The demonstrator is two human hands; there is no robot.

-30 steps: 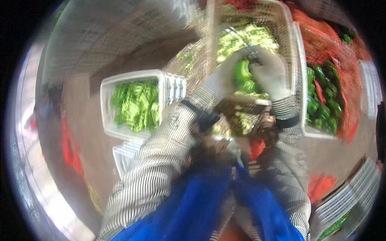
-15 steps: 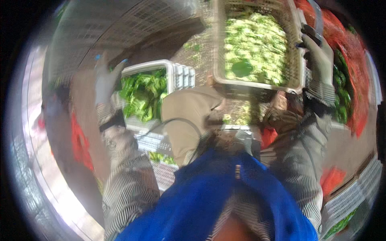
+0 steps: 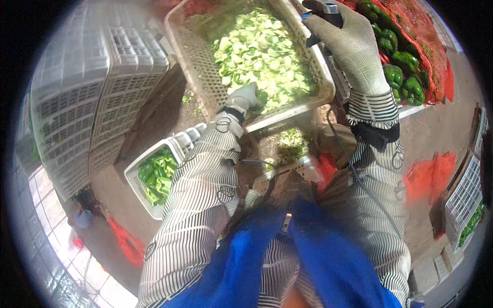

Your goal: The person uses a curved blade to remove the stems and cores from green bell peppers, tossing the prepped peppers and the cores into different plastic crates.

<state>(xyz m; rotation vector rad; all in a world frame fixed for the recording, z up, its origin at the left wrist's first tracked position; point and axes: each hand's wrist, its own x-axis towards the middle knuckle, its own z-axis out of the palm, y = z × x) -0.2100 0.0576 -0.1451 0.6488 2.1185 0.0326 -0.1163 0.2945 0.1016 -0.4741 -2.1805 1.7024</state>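
Observation:
Gloved in pale knit, my left hand reaches into the near side of a large white plastic crate. Its fingers close on a green pepper, only partly visible, among many pale green pieces that look like cut pepper cores. Beyond the crate's right rim, my right hand, also gloved, is wrapped round a dark-handled tool with a metal part; its far end is out of view. Whole green peppers lie beside that hand in a red net sack.
A smaller white basket of opened green peppers stands left of my left forearm. Tall stacks of white crates rise at the far left. Red netting lies on the floor at right, near another crate.
My left hand has moved right, from above the small basket into the large crate, onto the green pepper there. My right hand still holds the tool. The view has turned.

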